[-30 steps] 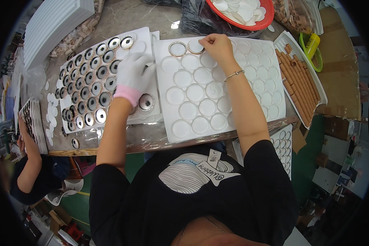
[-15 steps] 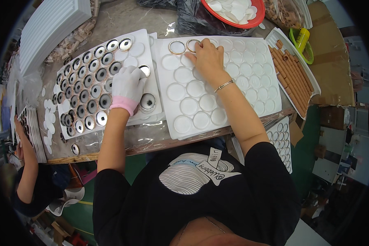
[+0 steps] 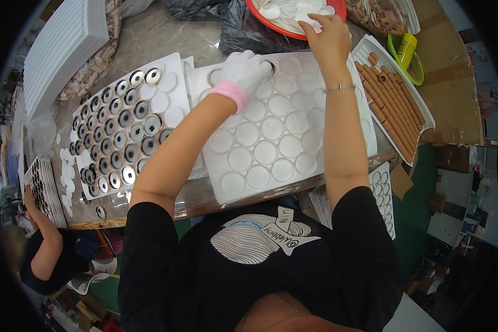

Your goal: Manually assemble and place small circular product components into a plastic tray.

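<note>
My left hand point(image 3: 243, 73), in a white glove with a pink cuff, is closed over the far row of the white pocketed tray point(image 3: 227, 191). Its fingertips are on a round metal cup point(image 3: 269, 67), partly hidden by the glove. My bare right hand point(image 3: 330, 41) reaches over the near rim of a red bowl point(image 3: 296, 35). Its thumb and fingers are apart above white discs point(image 3: 293, 12); I see nothing clearly held. To the left, another tray point(image 3: 177, 83) carries rows of round metal cups with dark centres, beside pockets showing white.
Brown tubes point(image 3: 393, 105) fill a tray at the right, near a yellow bottle point(image 3: 406, 50) in a green basket. A white tray stack point(image 3: 66, 50) stands far left, above scattered white discs point(image 3: 66, 174). Another person's arm point(image 3: 47, 238) is at the left.
My left hand has moved right from the cup tray to the other tray's far row. My right hand has left that row and gone up to the red bowl. The view has shifted slightly.
</note>
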Motion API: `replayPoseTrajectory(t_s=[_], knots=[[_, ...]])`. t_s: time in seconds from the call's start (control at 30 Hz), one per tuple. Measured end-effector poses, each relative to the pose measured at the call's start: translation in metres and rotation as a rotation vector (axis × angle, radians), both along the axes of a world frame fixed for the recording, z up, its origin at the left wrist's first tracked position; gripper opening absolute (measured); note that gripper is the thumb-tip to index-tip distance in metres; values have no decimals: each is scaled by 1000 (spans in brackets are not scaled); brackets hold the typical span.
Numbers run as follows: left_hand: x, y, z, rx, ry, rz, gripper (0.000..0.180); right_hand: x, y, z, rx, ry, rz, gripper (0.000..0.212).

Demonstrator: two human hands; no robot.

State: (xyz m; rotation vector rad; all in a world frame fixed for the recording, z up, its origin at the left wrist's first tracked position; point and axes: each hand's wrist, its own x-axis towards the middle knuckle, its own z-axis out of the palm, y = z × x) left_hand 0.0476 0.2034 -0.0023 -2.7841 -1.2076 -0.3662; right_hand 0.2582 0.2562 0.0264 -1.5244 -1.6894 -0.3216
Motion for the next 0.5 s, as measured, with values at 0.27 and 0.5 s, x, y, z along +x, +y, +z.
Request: replayPoseTrajectory(t_s=[0.27, 0.5], knots=[[4, 14, -12, -150, -38, -25, 18, 1, 20, 19, -319, -61, -11, 5], [-118, -54, 31, -300, -390, 368, 25, 6, -41, 2, -163, 335, 193, 19]])
